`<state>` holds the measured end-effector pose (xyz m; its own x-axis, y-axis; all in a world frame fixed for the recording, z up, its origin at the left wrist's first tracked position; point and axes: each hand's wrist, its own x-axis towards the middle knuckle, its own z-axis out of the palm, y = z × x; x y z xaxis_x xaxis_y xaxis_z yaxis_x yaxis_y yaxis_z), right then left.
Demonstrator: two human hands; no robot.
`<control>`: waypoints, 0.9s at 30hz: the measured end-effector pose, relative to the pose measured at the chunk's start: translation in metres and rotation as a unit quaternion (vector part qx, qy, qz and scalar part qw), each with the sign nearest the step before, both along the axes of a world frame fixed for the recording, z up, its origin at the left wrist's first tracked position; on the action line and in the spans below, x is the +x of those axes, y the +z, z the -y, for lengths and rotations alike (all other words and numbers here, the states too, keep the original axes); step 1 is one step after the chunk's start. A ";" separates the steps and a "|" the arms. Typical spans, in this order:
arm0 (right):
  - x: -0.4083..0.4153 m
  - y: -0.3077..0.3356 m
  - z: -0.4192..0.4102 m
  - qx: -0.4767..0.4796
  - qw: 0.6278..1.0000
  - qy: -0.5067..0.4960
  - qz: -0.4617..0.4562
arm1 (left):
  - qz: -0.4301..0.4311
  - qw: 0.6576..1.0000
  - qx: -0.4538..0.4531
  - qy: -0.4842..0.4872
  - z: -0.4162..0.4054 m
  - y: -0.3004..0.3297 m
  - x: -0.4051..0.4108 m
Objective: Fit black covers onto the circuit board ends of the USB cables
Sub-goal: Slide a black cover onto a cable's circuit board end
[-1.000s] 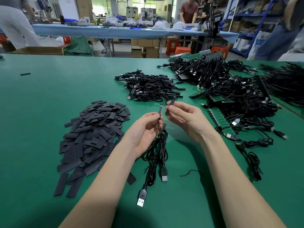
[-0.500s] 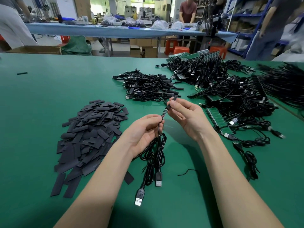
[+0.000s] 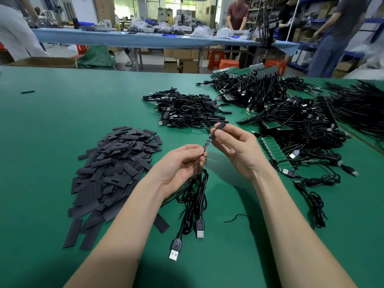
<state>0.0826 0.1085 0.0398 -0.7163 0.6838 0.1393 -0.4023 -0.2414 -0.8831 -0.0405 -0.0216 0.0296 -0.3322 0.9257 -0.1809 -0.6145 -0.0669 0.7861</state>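
Above the middle of the green table point(image 3: 62, 125), the left hand point(image 3: 178, 169) pinches a USB cable point(image 3: 200, 183) just below its small circuit board point(image 3: 207, 143), thumb and forefinger closed on the wire while the other fingers curl loosely. The board tilts up and to the right toward the right hand point(image 3: 236, 150), whose thumb and forefinger grasp a black cover point(image 3: 220, 126) by its lower end; the cover's lower opening sits over the tip of the board, with most of the board still bare. Two looped cables hang from the left hand down onto the table, their USB plugs point(image 3: 176, 249) lying near the front edge between the forearms. A heap of loose black covers point(image 3: 116, 163) lies toward the left side of the table. Beyond the hands, near the centre, sits a pile of finished cables point(image 3: 187, 113), and a larger tangle of cables with green board strips point(image 3: 291, 121) spreads across the right side up to the far edge. A short stray wire point(image 3: 236, 217) lies on the surface beside the right forearm.
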 end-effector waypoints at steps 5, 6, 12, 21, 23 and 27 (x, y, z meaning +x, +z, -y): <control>0.002 0.000 0.000 0.001 1.000 -0.001 -0.001 | -0.015 1.000 0.002 -0.002 0.001 0.000 -0.001; 0.002 0.000 0.000 0.001 1.000 0.001 0.000 | -0.017 1.000 0.000 -0.002 0.001 0.000 -0.001; 0.004 0.000 0.002 0.007 1.000 0.015 -0.010 | 0.003 1.000 -0.004 -0.014 0.002 0.002 0.000; 0.009 -0.001 -0.004 -0.005 0.998 0.059 0.027 | -0.017 1.000 -0.011 -0.023 0.005 0.003 -0.002; 0.010 -0.002 -0.006 -0.013 0.997 0.073 0.025 | -0.032 0.999 -0.013 -0.023 0.005 0.003 -0.002; 0.010 -0.003 -0.007 0.002 0.997 0.078 0.029 | -0.047 0.998 -0.017 -0.031 0.005 0.003 -0.002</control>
